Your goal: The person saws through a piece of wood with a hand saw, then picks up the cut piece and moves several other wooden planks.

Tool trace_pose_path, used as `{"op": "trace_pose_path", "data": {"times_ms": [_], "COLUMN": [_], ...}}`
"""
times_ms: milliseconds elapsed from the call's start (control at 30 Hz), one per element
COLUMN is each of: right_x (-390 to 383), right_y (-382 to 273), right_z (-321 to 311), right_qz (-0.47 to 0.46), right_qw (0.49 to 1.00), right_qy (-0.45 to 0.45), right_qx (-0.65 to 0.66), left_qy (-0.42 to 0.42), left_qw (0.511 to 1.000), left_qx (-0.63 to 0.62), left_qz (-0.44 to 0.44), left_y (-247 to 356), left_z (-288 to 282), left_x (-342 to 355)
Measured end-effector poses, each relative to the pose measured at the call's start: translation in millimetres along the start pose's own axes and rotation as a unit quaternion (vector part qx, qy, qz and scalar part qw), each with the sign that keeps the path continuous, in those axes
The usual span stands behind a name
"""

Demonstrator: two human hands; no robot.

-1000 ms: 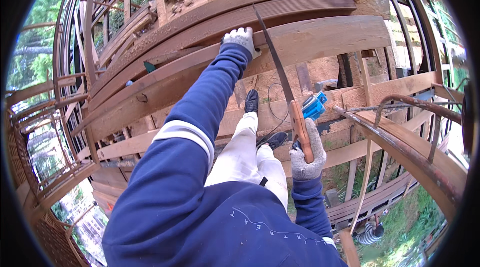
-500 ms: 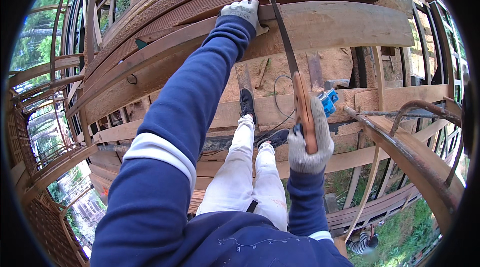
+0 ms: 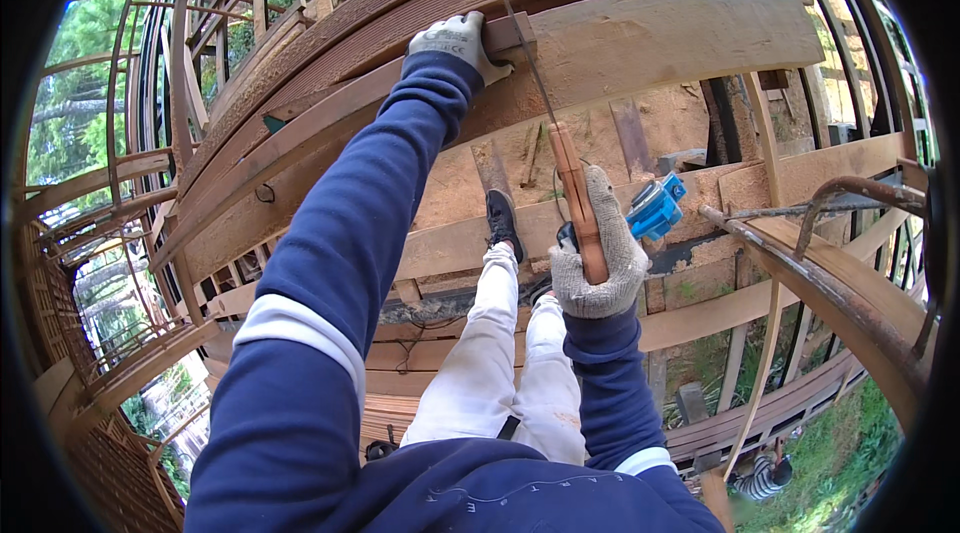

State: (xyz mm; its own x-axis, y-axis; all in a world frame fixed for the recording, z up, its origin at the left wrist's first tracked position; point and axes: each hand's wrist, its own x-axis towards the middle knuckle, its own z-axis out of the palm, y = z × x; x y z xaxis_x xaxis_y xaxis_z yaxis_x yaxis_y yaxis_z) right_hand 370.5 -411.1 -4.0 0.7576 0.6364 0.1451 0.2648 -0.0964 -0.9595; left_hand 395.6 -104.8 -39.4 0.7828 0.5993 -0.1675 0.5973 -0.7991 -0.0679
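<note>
Left hand fingers grasping dark board near its right edge, upper centre; right hand fingers clenched round saw, mid-frame; open gap below pale plank.

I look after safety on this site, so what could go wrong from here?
The left hand grips the narrow board near its end, close to the handsaw held in the right hand; if the saw slipped, it might cut that left hand.

The left shoe is among timbers with gaps between them, so a misstep could cost the person their balance.
</note>
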Motion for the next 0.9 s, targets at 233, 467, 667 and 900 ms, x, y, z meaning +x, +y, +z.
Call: {"op": "trace_pose_path", "data": {"times_ms": [233,467,667,900], "right_x": [-99,24,-103,19], "right_y": [-26,23,7,22], "right_z": [-44,6,-36,3], "right_qz": [0.137,-0.07,0.21,-0.054], "right_qw": [0.988,0.996,0.949,0.997], "right_qy": [-0.012,0.052,-0.001,0.056], "right_qx": [0.073,0.011,0.235,0.02], "left_qy": [0.007,0.027,0.06,0.036], "left_qw": [1.0,1.0,0.998,0.999], "left_qx": [0.027,-0.013,0.025,-0.004], "left_qz": [-0.015,0.008,0.004,0.009], "left_y": [3,5,2,0], "left_z": [1,20,9,23], "left_x": [-2,4,6,9]}}
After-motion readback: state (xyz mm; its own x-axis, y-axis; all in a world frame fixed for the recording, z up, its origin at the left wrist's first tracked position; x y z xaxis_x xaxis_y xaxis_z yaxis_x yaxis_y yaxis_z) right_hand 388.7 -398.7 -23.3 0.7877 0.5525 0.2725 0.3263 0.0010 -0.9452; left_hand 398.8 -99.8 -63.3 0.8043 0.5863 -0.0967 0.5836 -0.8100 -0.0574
